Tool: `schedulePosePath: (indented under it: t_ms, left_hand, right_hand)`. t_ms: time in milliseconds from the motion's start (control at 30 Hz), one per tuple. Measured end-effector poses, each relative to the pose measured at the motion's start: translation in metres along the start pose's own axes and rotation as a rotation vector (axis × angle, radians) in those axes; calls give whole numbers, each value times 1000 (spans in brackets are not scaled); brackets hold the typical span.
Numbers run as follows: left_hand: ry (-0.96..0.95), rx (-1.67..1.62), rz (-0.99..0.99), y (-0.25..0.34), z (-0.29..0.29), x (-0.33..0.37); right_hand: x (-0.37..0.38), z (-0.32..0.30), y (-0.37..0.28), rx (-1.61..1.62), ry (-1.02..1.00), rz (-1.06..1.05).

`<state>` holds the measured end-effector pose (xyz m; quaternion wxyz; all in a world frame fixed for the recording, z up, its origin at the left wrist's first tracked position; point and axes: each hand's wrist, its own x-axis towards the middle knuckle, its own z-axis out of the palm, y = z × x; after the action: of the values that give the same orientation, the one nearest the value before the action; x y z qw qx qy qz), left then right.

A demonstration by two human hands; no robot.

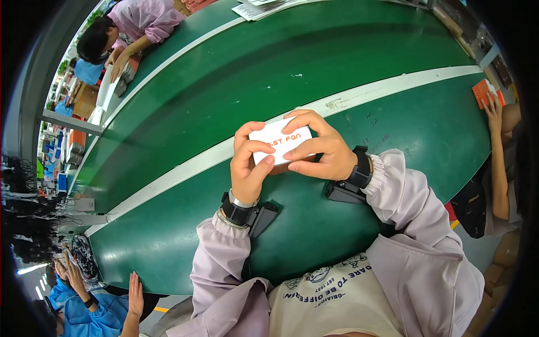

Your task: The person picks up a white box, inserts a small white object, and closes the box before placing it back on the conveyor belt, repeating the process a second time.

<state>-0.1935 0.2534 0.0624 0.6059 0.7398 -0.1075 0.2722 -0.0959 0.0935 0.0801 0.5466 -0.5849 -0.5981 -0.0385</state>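
A long green conveyor belt (236, 73) with a pale stripe (185, 168) running along it fills the head view, set in a busy workshop; other people sit around its edge, one in a pink smock at the upper left, one in blue at the lower left, and an arm holding an orange box (482, 91) at the right. Papers (261, 8) lie at the far end.

Just above the stripe, both of the person's hands close around a small white carton (279, 144) with orange lettering on its top face. The left hand (247, 165) grips the carton's left end, thumb across its near edge and fingers curled over the top. The right hand (323, 149) clamps the right end, fingers laid over the far edge and top. Whether it rests on the belt or is lifted just clear cannot be told.

The step in hand looks like closing or squaring up the carton. The next move would likely call for steady pressure from both thumbs along the near edge without crushing the thin card. Dark wrist-worn devices (247, 213) sit on both forearms.
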Motion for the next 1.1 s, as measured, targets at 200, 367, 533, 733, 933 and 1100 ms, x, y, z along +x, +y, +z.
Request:
schedulePosePath:
  t_ms: [200,367,533,733,933,1100]
  left_hand:
    - [207,-324,-163,5,-3,7]
    - [599,-334,-476,-29,-114,-18]
    - [904,-261,-339,-26,-206,-61]
    - [1077,-258,-290,-17,-229,-79]
    - [1061,-132,-398,-22,-226,-71]
    - [1064,-131,-373,-17,-222,-66]
  right_hand:
    - [8,2,-3,-50,-1,-11]
    - [-8,-20,2,-371,129,78]
    - [-62,-97,19,-767,485,285]
    - [-128,-195,41,-976,746,403]
    - [-96,-180,23,-1465,714,321]
    - [-81,-135,30,-496,711,313]
